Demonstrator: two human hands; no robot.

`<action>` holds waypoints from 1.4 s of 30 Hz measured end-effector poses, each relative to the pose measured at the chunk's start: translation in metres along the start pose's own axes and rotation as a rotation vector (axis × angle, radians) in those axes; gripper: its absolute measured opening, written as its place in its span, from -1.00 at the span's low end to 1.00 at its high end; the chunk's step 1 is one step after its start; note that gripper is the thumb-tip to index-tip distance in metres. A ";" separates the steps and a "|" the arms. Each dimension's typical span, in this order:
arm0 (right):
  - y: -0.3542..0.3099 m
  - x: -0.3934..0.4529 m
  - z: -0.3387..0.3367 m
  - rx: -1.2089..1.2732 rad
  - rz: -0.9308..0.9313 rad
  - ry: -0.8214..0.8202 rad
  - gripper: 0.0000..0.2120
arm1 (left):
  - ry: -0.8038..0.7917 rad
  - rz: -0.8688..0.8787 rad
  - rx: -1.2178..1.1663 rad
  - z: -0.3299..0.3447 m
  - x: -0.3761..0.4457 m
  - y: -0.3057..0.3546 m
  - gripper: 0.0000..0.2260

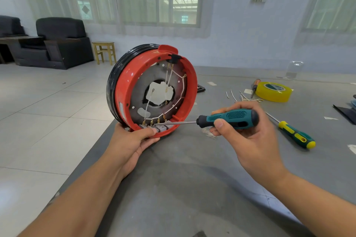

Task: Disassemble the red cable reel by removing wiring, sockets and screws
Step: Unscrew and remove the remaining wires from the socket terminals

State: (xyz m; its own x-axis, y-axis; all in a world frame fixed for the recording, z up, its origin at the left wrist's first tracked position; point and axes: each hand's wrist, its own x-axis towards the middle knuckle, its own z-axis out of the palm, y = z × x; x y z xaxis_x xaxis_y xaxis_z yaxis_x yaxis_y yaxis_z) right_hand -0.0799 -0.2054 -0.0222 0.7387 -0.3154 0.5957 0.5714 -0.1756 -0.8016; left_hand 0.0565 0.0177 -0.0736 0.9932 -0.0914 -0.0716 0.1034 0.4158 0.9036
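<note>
Mid-frame, left hand [134,140] grips the reel [152,90] upright; right hand [248,131] grips a screwdriver [227,118], tip at the bottom terminals [154,122].

Red reel [123,90] stands on edge at table's [192,179] left edge, open side facing viewer, tilted slightly back. Black cable [112,81] wound around rim behind red housing. Inside: grey metal plate [138,90] with central hole; white wires [173,75] with brass terminals strung around. Grey sockets [163,128] at bottom rim, wires attached. Loose wire pieces [244,97] lie toward table's far right.
</note>
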 end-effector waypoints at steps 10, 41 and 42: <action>0.005 -0.008 0.002 -0.097 -0.052 -0.052 -0.72 | 0.031 0.013 -0.039 -0.001 0.002 0.000 -0.50; 0.014 -0.007 -0.008 0.016 0.061 -0.051 -0.81 | -0.036 0.005 -0.122 -0.001 0.001 0.000 -0.55; 0.013 -0.007 -0.008 0.021 0.070 -0.060 -0.82 | -0.022 0.003 -0.125 -0.001 0.001 0.000 -0.52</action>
State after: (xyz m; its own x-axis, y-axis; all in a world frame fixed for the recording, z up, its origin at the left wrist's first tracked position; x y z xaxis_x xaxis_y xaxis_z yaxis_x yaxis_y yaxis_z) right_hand -0.0803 -0.2131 -0.0369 0.7966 -0.2700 0.5409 0.5247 -0.1357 -0.8404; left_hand 0.0577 0.0187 -0.0742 0.9922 -0.1097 -0.0586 0.1079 0.5257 0.8438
